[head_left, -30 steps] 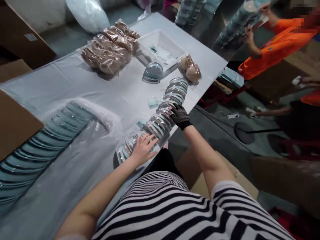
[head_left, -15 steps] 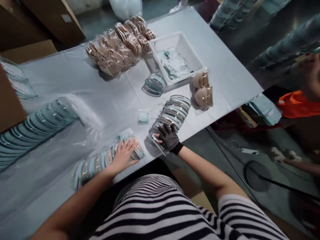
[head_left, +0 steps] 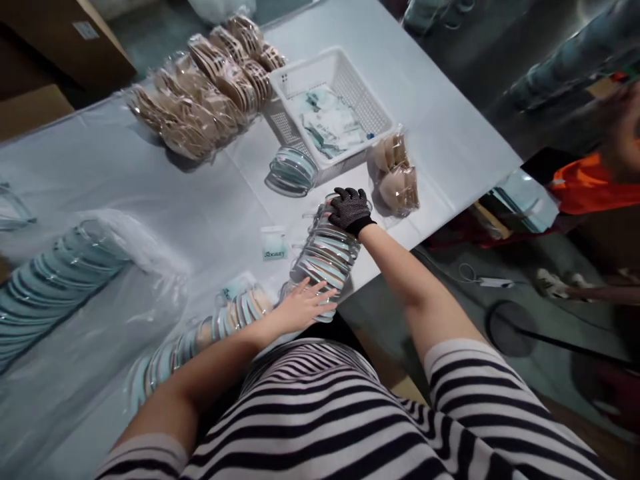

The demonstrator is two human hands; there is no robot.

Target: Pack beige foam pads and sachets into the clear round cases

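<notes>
A row of rounded packs in clear plastic (head_left: 327, 257), teal, white and tan at the edges, stands close-packed near the table's front edge. My left hand (head_left: 307, 303), bare, lies over the near end of this row with fingers stretched and spread. At the far end, my right hand (head_left: 350, 210), in a dark fingertip-less knit glove, bends its fingers over the packs. Left of my left hand runs a second row of similar packs (head_left: 200, 337), partly hidden by my forearm. A small printed packet (head_left: 274, 245) lies beside the first row.
A white plastic basket (head_left: 383, 110) holds printed packets. Next to it sit a few teal packs (head_left: 291, 171) and bagged beige cup-shaped pads (head_left: 399, 180). More bagged pads (head_left: 200, 100) lie far left. A long teal stack (head_left: 60, 280) in plastic is at left. Another person's orange garment (head_left: 595, 183) shows at right.
My left hand has moved right, from the left row onto the near end of the other row. My right hand has gone from that row's near end to its far end.
</notes>
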